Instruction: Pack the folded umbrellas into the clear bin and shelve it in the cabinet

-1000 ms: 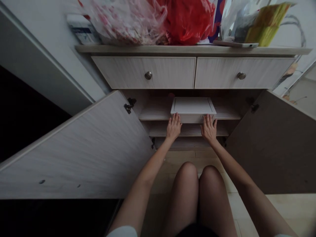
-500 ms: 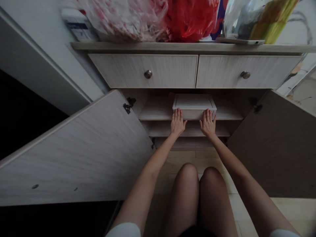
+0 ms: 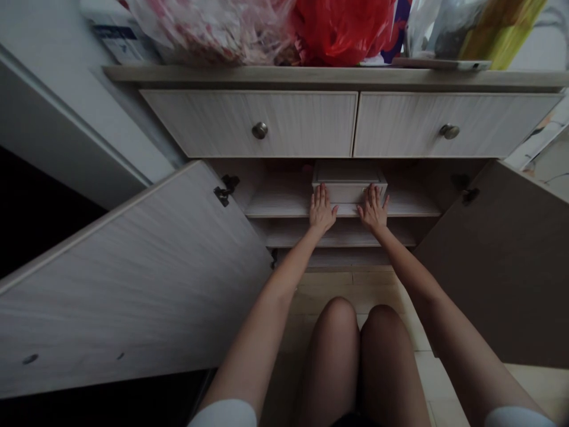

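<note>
A white rectangular box [image 3: 349,191] with a panelled lid sits on a shelf [image 3: 284,206] inside a light wood-grain cabinet. My left hand [image 3: 322,209] lies flat against the box's front left corner, its fingers spread and its lower palm below the box. My right hand [image 3: 373,208] rests the same way on the front right corner. Neither hand grips the box. Its back part is in shadow, and the box's far end is hard to make out.
Both cabinet doors [image 3: 124,279] [image 3: 498,267] swing wide on either side of my arms. Above the opening are two knobbed drawers [image 3: 249,123] [image 3: 457,123]. Plastic bags [image 3: 342,32] crowd the cabinet top [image 3: 329,74]. A lower shelf [image 3: 338,234] lies below the hands.
The box has moved deeper into the cabinet, away from me, with both hands following it. The view has also tilted slightly, so the cabinet sits lower in the earlier frames.
</note>
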Tool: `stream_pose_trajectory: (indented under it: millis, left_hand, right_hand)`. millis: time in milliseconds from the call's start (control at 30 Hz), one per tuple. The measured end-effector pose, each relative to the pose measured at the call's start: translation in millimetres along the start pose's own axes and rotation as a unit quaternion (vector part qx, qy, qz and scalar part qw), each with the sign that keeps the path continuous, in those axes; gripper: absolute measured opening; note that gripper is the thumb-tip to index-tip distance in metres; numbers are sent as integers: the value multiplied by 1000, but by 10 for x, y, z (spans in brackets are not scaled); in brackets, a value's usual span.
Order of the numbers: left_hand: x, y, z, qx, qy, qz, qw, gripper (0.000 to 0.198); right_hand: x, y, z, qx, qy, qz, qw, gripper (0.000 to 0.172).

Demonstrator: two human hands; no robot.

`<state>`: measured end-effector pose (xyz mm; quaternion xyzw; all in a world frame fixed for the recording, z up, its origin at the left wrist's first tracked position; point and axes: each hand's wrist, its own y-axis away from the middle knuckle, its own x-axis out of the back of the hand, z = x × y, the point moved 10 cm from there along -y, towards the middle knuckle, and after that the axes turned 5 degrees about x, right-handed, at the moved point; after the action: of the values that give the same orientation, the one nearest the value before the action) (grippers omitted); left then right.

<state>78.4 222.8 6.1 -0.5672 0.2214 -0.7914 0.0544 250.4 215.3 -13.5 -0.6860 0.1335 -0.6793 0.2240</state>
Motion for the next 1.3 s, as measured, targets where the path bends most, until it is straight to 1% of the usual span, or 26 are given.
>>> stream_pose_trajectory:
  millis: [333, 733, 1033, 1133, 1200, 1267, 1300]
  left_hand:
    - [-65, -274, -41, -2, 0, -10, 1000, 75]
    - [-133, -477, -80, 0, -5, -28, 1000, 75]
    - [-164, -608, -122, 7, -18, -50, 999, 75]
    - [-165, -640, -123, 14, -32, -61, 998, 75]
    - [-157, -656, -120, 18, -34, -75, 996, 75]
    - [-104, -642, -99, 10, -16, -75, 997, 73]
    - [-50, -613, -87, 3, 3, -63, 998, 71]
  right_hand:
    - [-140, -272, 70, -6, -15, -13, 1000, 72]
    - [-228, -458, 147, 14, -16, -38, 999, 74]
    - [-312, -564, 199, 20, -10, -95, 995, 76]
    - [-282, -586, 196, 23, -24, -102, 994, 78]
    - [-221, -591, 192, 23, -44, -102, 994, 77]
    - [-105, -566, 185, 24, -74, -89, 993, 73]
    - [-14, -533, 186, 25, -95, -72, 993, 71]
